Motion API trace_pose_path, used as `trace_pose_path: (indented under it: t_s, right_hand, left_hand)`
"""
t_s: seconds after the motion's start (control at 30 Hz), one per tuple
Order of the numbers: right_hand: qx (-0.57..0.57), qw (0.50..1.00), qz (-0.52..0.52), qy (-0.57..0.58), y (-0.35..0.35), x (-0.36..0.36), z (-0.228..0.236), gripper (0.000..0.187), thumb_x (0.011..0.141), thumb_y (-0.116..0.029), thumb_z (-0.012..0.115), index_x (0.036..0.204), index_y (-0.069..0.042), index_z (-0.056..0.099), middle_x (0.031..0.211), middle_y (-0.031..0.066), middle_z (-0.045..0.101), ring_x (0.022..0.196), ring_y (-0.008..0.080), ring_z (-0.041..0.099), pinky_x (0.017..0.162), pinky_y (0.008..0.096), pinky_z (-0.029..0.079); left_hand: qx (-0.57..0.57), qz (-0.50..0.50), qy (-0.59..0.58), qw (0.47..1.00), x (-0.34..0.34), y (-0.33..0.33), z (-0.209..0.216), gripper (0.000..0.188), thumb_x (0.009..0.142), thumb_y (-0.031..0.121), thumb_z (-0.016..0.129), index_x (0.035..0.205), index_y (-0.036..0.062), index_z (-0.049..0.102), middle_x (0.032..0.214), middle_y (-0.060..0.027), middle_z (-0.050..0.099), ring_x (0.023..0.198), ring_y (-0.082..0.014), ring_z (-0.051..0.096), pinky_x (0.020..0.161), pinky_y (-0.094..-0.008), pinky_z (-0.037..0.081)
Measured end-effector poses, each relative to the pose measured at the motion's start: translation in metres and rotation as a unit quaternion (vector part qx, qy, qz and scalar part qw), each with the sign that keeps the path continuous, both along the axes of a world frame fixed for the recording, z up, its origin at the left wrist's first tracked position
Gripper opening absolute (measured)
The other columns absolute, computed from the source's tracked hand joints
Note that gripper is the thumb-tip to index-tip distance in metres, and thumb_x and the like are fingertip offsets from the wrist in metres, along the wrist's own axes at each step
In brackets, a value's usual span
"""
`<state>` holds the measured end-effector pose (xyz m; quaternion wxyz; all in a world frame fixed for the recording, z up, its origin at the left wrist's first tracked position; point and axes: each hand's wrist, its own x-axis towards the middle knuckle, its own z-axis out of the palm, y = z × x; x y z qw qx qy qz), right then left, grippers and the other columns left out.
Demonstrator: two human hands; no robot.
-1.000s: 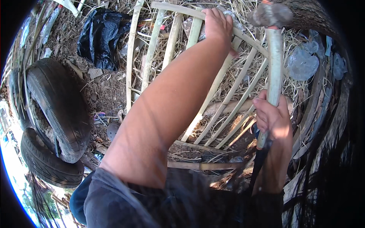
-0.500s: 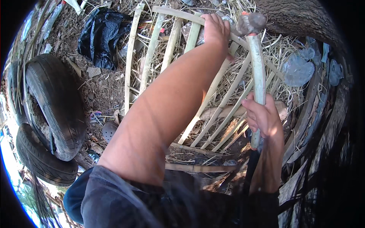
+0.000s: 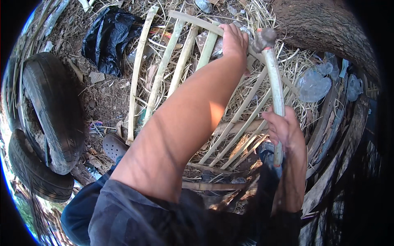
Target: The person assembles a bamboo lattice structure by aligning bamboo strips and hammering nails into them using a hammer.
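Toward the far side, my left hand (image 3: 234, 39) is closed around a flat bamboo crosspiece (image 3: 195, 19), its fingers curled over the strip. The crosspiece lies across the ends of several split bamboo slats (image 3: 163, 71) spread out like a rack. My right hand (image 3: 287, 128) grips the lower part of the pale handle of a hammer (image 3: 274, 78). Its dark, rounded head (image 3: 265, 39) is just right of my left hand, over the crosspiece's right end. Whether the head touches the bamboo, I cannot tell. My left forearm hides the middle of the slats.
Worn tyres (image 3: 53, 110) stand at the left, below a crumpled black plastic bag (image 3: 107, 41). A thick tree trunk (image 3: 328, 33) is at the far right, with clear plastic bags (image 3: 314, 85) near it. Straw and dirt surround the slats. A perforated clog (image 3: 115, 146) shows beside my left arm.
The hammer head has come down and slightly left, closer to my left hand and the crosspiece. My left hand keeps its place on the bamboo. The whole view has shifted a little.
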<state>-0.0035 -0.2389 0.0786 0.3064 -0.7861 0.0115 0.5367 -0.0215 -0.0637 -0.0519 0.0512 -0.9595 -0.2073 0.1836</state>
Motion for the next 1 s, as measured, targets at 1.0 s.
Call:
trace_pose_path:
  t_s: [1.0]
  right_hand:
    - [0.071, 0.984, -0.165, 0.005, -0.081, -0.024, -0.036, 0.020, 0.096, -0.021, 0.059, 0.087, -0.005, 0.051, 0.050, -0.0074, 0.036, 0.036, 0.0038, 0.032, 0.033, 0.0241, 0.026]
  left_hand:
    - [-0.260, -0.020, -0.064, 0.963, 0.002, 0.021, 0.011, 0.068, 0.076, 0.065, 0.067, 0.107, 0.0048, 0.061, 0.100, -0.0135, 0.065, 0.105, -0.0274, 0.062, 0.094, -0.0423, 0.045]
